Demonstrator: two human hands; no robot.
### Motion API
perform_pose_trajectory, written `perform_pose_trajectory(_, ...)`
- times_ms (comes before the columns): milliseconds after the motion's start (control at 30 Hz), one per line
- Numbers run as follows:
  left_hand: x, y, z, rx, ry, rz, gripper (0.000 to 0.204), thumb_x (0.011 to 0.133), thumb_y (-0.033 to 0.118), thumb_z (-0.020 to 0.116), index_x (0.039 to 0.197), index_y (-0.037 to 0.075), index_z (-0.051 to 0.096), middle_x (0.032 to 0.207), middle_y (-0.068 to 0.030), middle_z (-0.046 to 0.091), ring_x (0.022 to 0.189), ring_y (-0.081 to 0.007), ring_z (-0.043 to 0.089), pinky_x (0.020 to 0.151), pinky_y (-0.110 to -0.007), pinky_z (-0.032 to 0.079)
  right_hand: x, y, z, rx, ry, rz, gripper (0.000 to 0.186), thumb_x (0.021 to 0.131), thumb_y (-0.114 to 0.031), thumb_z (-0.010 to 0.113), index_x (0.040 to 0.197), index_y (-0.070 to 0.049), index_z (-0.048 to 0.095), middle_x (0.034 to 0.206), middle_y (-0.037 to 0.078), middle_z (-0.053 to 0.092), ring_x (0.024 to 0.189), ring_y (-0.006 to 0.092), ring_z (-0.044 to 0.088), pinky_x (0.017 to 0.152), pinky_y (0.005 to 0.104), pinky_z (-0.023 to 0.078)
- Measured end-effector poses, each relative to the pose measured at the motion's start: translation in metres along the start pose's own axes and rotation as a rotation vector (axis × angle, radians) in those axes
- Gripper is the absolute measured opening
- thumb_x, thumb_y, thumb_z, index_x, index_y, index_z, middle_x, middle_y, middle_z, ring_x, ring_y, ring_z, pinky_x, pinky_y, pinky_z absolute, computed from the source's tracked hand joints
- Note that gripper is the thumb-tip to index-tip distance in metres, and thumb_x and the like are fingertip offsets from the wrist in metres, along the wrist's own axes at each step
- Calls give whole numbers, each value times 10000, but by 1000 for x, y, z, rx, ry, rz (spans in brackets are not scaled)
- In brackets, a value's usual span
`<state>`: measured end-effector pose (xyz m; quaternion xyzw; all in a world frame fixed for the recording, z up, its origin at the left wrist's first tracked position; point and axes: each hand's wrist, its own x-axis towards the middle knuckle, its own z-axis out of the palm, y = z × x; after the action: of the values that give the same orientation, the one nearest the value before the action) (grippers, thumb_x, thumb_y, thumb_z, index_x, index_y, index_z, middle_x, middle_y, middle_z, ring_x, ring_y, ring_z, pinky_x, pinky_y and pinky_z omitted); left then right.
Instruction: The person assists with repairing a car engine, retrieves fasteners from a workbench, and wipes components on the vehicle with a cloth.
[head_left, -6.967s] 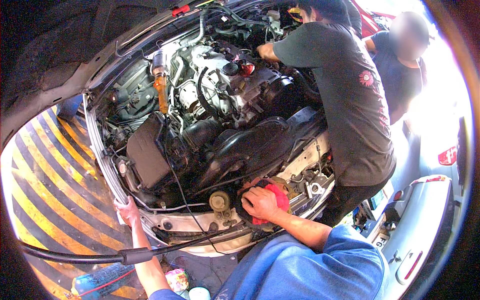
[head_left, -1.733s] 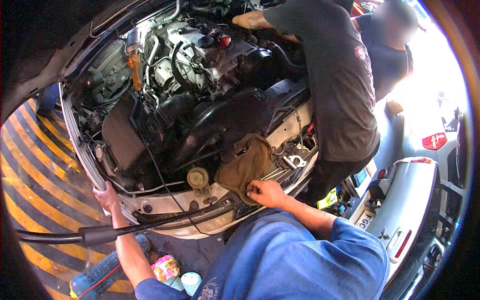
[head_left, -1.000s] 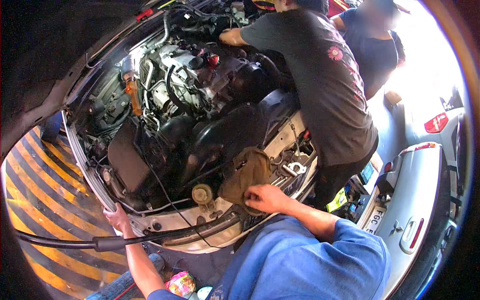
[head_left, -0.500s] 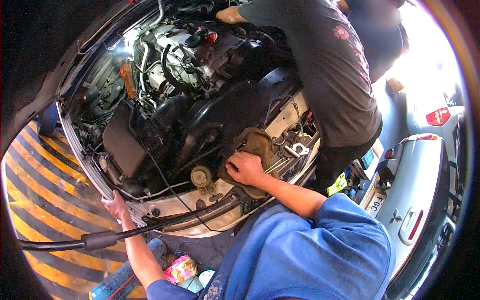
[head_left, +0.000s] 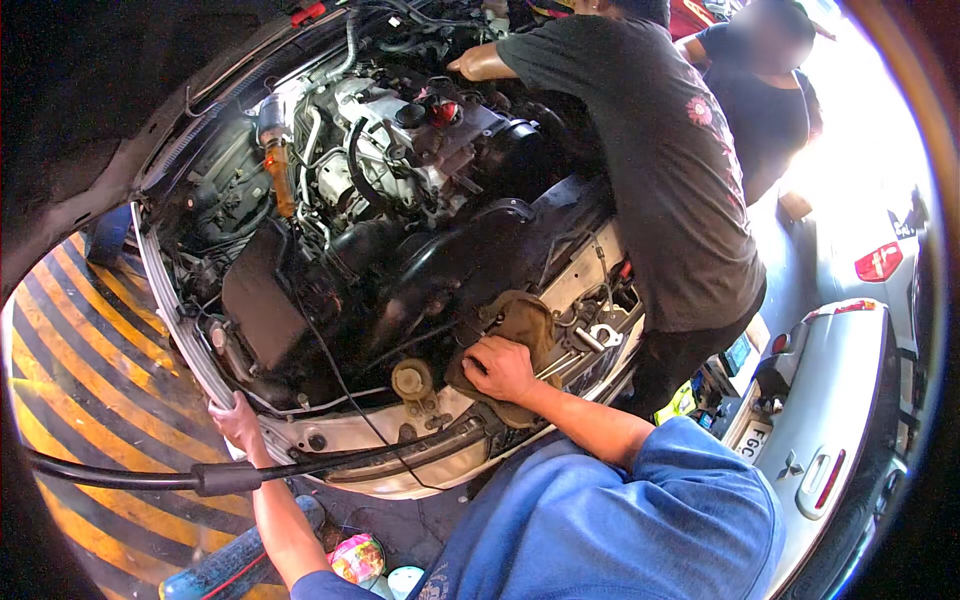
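At the car's front left corner, my left hand [head_left: 236,420] is closed over the edge of the pale fender [head_left: 172,310]. My right hand [head_left: 500,368] rests with bent fingers on a crumpled brown cloth [head_left: 527,325], which lies over the front crossmember [head_left: 455,408]. Its fingertips press into the cloth and are partly hidden. Just left of that hand is a round yellowed cap [head_left: 411,380] on a reservoir. Metal tools, among them a wrench-like piece with a ring end [head_left: 604,337], lie to the right of the cloth.
The engine [head_left: 400,150] lies beyond, with an orange-lit work lamp [head_left: 278,175] at its left. A co-worker in a dark shirt [head_left: 660,180] leans in from the right; another person [head_left: 755,110] stands behind. A black hose [head_left: 225,480] crosses near my left forearm. A silver car [head_left: 820,400] stands at right.
The view has shifted, so the engine bay sits slightly lower and further right in the picture. Both my hands keep their places on the fender and the cloth.
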<state>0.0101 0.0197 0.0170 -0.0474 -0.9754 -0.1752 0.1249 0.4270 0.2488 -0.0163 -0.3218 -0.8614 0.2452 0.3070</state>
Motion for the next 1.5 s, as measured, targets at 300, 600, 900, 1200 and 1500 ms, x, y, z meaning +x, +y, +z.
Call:
perform_pose_trajectory(300,-3,4,-1,-10,17,-11,612,766,371,659,1211,0,463,1114,-250,572,1040,-426,540,886,-477,425,0,1,2,-25,22,-17,98,730,-177,665,732,-92,618,688,74,576,632,253,587,550,355,473)
perform_pose_trajectory(600,0,-2,3,-6,32,9,607,769,375,651,1216,11,462,1136,-239,566,1056,-410,538,895,-474,427,-1,0,1,-21,28,-22,99,731,-177,663,743,-89,620,693,77,577,639,254,589,555,357,474)
perform_pose_trajectory(900,-3,1,-2,-14,-8,-14,612,777,388,643,1236,31,450,1166,-222,560,1065,-395,543,896,-465,431,0,-1,0,-39,-20,3,127,762,-213,640,743,-91,610,708,86,579,676,264,597,599,371,495)
perform_pose_trajectory(1200,-5,6,-6,2,-11,-22,621,780,401,636,1239,29,446,1167,-225,568,1044,-406,560,881,-470,442,-1,0,0,-39,-41,-1,135,773,-222,631,767,-88,616,719,91,582,681,270,592,604,374,492)
perform_pose_trajectory(1500,-1,0,0,-23,8,1,609,773,378,648,1225,16,459,1156,-232,568,1065,-404,544,899,-458,432,-3,1,1,-23,-39,5,147,773,-235,632,773,-89,612,724,94,584,691,278,596,610,382,492)
